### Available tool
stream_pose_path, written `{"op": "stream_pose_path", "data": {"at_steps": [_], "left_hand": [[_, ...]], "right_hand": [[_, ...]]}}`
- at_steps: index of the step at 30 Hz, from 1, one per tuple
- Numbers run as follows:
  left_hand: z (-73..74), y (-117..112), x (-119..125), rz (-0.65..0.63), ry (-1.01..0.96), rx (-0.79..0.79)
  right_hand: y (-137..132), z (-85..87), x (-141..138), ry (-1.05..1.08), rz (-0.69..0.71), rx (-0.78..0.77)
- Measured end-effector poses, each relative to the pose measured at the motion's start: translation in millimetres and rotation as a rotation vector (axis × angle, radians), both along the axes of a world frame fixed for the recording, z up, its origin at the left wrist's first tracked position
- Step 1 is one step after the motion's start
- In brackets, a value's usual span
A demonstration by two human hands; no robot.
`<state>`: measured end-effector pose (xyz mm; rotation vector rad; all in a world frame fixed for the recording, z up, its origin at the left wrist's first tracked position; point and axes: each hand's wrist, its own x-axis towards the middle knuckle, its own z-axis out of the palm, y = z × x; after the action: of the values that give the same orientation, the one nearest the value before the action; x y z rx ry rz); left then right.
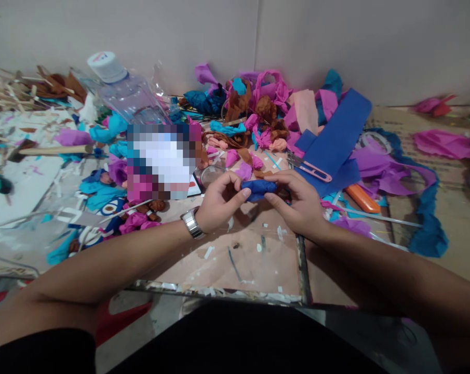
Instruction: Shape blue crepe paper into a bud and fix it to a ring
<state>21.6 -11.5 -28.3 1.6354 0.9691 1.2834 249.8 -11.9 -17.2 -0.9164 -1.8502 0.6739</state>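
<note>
A small crumpled roll of dark blue crepe paper (259, 189) is held up between my two hands, above the near middle of the table. My left hand (221, 202), with a metal watch at the wrist, pinches its left end between thumb and fingers. At the other end, my right hand (299, 203) grips the roll with thumb and fingertips. Just beyond my right hand lie flat blue crepe paper strips (338, 132), with a pink-handled cutter (312, 170) resting on them. What sits inside the roll, if anything, is hidden.
A clear plastic bottle (131, 96) with a white cap stands back left. Pink, brown and blue crepe scraps (264, 111) heap along the wall. An orange-handled tool (362, 199) lies right, a wooden-handled hammer (55, 150) left. The table's front edge (219, 292) is close to my body.
</note>
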Motion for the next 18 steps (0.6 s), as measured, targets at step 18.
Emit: {"op": "stream_pose_path", "data": {"at_steps": [18], "left_hand": [[-4.5,-1.0,4.1,-0.091,-0.217,-0.048]], "right_hand": [[2.4,-1.8,1.4,0.011,-0.009,-0.073]]}}
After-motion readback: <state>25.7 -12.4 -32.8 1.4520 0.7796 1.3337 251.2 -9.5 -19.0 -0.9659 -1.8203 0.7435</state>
